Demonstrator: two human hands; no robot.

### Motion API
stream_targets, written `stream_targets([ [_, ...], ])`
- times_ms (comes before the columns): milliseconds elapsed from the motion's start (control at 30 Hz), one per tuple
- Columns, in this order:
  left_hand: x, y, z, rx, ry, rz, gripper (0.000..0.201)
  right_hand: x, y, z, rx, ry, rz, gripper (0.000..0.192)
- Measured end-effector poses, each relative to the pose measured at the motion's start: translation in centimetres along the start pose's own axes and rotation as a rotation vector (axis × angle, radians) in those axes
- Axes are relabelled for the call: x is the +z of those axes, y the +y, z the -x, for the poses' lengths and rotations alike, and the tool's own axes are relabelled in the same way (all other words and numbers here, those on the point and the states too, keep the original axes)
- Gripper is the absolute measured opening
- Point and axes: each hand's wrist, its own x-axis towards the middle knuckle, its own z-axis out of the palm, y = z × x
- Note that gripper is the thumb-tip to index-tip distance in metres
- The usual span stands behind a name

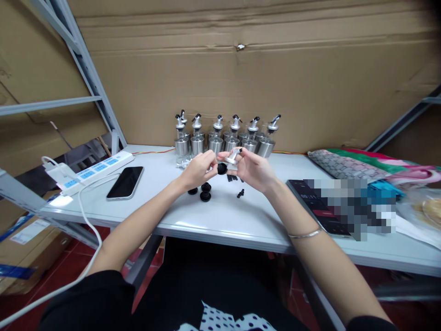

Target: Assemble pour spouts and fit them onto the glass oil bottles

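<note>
Above the middle of the table, my left hand (200, 169) pinches a round black stopper (222, 168) between thumb and fingers. My right hand (254, 169) is closed around a silver pourer spout (233, 157) with a black tip, right beside the stopper. Whether the two parts touch is hard to make out. On the table below lie several black stoppers (206, 196) and a few small black pieces (240, 193). More thin black parts (233, 178) lie partly hidden under my right hand. Behind stand several steel-and-glass bottles (216, 145) topped with pourers.
A phone (126, 183) and a white power strip (99, 171) with a plugged charger lie at left; its white cable (84, 216) hangs over the edge. A tablet (317, 207) and colourful bags (375, 170) occupy the right. Cardboard (241, 92) closes off the back.
</note>
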Motion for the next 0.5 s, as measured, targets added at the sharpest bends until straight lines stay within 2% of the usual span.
stream_targets([
  [267, 0.2, 0.2, 0.3, 0.082, 0.032, 0.094, 0.011, 0.1, -0.5, 0.2, -0.027, 0.0, -0.026, 0.018],
  [367, 0.0, 0.3, 0.4, 0.13, -0.009, 0.102, 0.023, 0.0, -0.9, 0.3, -0.069, 0.038, 0.002, 0.02],
  [500, -0.1, 0.3, 0.4, 0.126, -0.064, 0.104, 0.025, -0.1, -1.2, 0.3, -0.103, 0.086, 0.029, 0.023],
])
